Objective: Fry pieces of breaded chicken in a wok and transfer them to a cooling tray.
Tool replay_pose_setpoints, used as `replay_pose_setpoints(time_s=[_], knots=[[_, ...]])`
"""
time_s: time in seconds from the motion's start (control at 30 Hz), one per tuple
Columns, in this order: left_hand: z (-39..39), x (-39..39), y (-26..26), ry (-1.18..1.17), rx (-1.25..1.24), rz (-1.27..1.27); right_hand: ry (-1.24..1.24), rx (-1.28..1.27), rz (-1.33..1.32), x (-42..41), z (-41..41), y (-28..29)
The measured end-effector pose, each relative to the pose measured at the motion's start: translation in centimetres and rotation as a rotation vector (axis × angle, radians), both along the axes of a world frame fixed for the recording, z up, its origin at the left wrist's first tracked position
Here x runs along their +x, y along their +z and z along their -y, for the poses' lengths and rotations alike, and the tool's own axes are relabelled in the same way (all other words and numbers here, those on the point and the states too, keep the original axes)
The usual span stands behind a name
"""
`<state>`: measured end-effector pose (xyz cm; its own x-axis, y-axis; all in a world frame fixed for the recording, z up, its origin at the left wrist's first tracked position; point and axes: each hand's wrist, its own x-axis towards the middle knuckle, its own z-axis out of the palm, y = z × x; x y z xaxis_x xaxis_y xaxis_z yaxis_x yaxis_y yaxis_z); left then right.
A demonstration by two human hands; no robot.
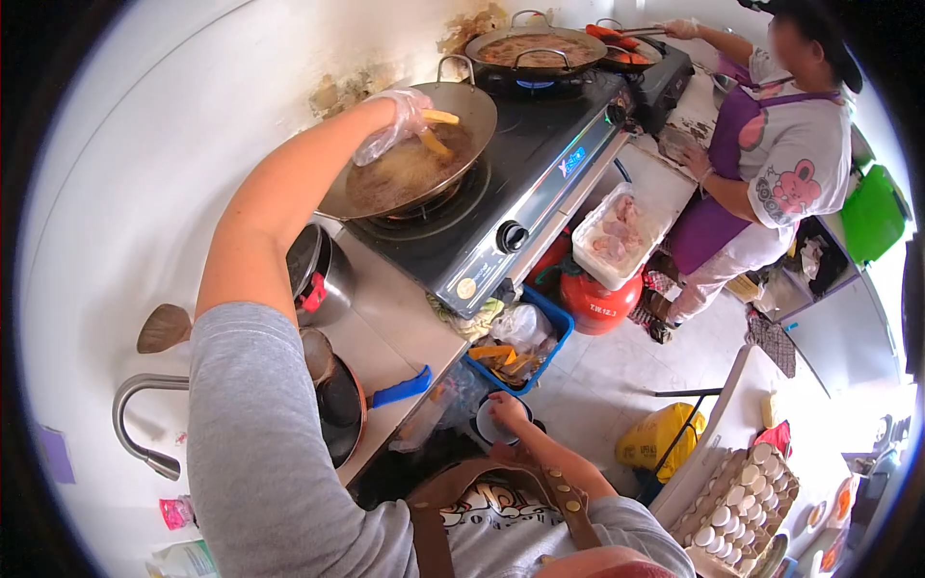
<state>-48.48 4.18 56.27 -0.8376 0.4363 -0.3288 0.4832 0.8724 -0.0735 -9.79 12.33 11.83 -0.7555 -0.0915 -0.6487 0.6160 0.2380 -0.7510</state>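
My left hand (405,119), in a clear plastic glove, is over a wok (473,101) of bubbling oil. Its fingers hold a yellow food strip (442,116). Just below, a second yellow strip (436,143) slants towards the oil; whether the fingers still touch it is unclear. The wok sits tilted on a black gas stove (433,253). Low in front of my body, my right hand (507,409) is over a white-lined pot (495,431) with dark handles. Its fingers overlap the pot's rim, and their grip cannot be made out.
A co-worker (766,144) holds tongs with orange food over a farther pan (636,54). Another oil wok (538,50) stands over a blue flame. Raw meat fills a white tub (578,238) above a red gas cylinder (600,303). A blue basket (567,332) and egg trays (741,506) are nearby.
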Motion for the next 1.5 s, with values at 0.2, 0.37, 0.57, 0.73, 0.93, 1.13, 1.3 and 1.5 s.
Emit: replay_pose_setpoints(time_s=[0.2,0.37,0.57,0.73,0.93,1.13,1.3,1.5], knots=[[2.9,-2.5,2.6,0.191,0.064,0.057,0.032,0.115,-0.131,0.3,-0.2,-0.2],[6.4,-0.8,5.7,0.354,0.329,0.383,0.019,0.003,-0.032,0.2,-0.1,-1.5],[8.0,2.9,6.0,0.285,0.283,0.475,0.013,-0.002,-0.105,0.5,-0.1,-7.0],[8.4,4.8,2.9,0.259,0.264,0.460,0.052,0.076,-0.122,0.4,0.1,-6.4],[9.4,2.9,2.2,0.274,0.179,0.427,0.026,0.027,-0.060,1.0,0.3,-4.7],[8.4,3.6,7.3,0.203,0.207,0.214,0.026,0.001,-0.066,1.9,-0.2,-4.1],[8.5,5.9,10.5,-0.081,0.538,0.058,0.292,-0.108,-0.075,0.5,-0.7,1.9],[-5.7,16.2,9.9,-0.537,1.335,0.030,0.317,-0.294,-0.175,-1.5,-1.3,10.9]])
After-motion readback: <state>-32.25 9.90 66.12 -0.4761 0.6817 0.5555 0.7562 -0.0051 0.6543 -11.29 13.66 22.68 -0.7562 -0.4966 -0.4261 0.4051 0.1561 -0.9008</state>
